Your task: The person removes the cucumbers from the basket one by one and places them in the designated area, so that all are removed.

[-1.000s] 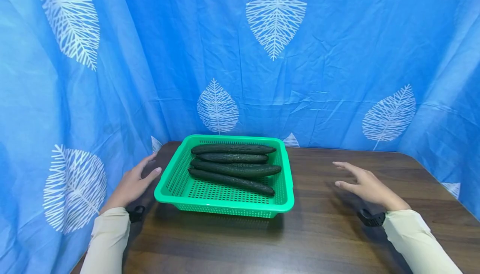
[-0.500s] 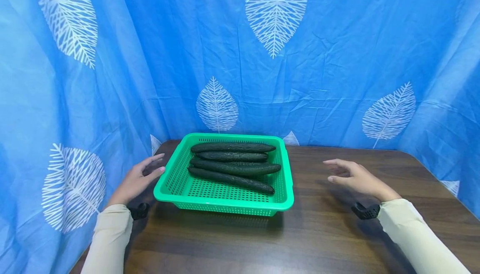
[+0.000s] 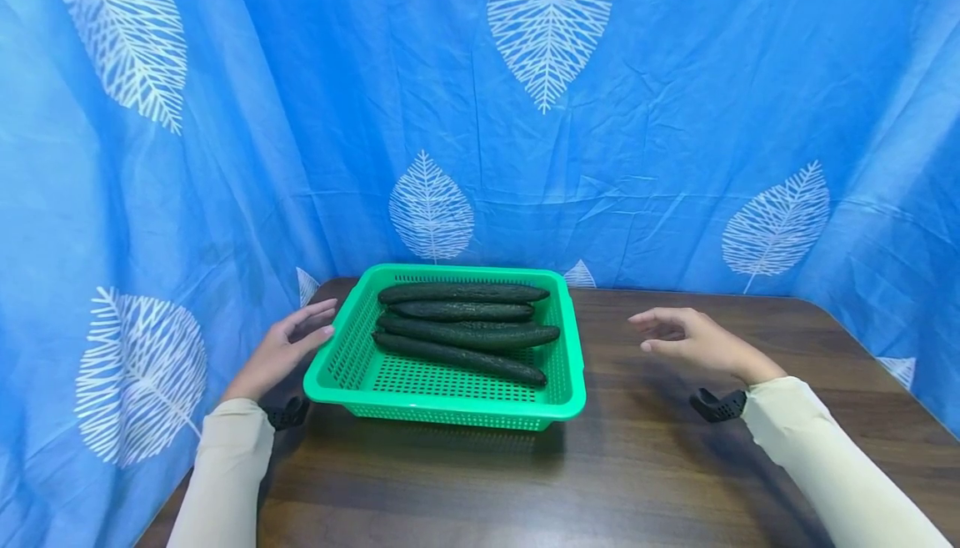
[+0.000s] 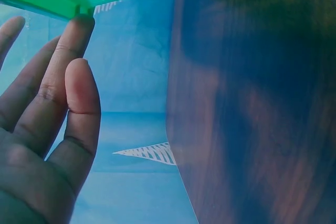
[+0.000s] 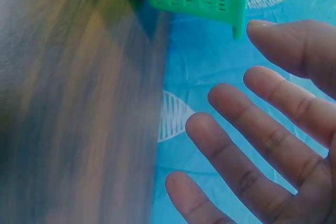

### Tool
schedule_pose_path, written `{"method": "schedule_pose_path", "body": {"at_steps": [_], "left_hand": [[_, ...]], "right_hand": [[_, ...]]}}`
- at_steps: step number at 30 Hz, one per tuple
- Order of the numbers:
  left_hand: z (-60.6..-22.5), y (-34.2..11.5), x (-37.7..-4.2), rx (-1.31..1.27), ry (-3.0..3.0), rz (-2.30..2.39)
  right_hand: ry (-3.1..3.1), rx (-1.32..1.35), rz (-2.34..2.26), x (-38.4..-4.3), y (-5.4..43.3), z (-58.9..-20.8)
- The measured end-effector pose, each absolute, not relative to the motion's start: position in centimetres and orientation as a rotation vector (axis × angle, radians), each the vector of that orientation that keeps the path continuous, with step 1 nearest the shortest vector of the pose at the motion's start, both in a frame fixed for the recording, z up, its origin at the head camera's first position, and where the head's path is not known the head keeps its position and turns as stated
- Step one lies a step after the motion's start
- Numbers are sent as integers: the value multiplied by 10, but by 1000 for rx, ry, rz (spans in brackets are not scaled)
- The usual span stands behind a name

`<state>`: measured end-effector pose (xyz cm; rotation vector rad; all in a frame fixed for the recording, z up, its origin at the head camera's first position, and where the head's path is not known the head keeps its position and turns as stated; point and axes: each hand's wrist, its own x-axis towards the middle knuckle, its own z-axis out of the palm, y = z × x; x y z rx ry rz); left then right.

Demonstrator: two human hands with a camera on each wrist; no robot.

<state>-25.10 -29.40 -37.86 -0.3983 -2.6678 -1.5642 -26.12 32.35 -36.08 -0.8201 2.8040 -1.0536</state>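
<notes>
A green plastic basket with perforated walls stands on the table, left of centre. Several dark green cucumbers lie side by side across it. My left hand is at the basket's left rim with fingers extended; whether it touches the rim I cannot tell. In the left wrist view those fingers are spread just below the basket's edge. My right hand hovers over the table, apart from the basket on its right side. Its fingers are spread and hold nothing in the right wrist view.
The brown wooden table extends in front of the basket and to its right. A blue curtain with white leaf prints hangs behind the table and along both sides. Each wrist wears a black strap.
My right hand has moved left, closer to the basket. The left hand has shifted slightly right and up to the rim. The basket and cucumbers stay put, with a slight view shift.
</notes>
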Motion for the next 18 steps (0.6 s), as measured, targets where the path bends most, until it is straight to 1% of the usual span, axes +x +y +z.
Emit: {"method": "schedule_pose_path", "body": {"at_steps": [11,18], "left_hand": [[-379,-288,-259,-467,-2641,-1596],[-381,-287,-261,-462,-2666,-1563]], "right_hand": [[2776,-858,-996,-267,310,-344],[2736,-897,-1022,-269,302,-339]]}}
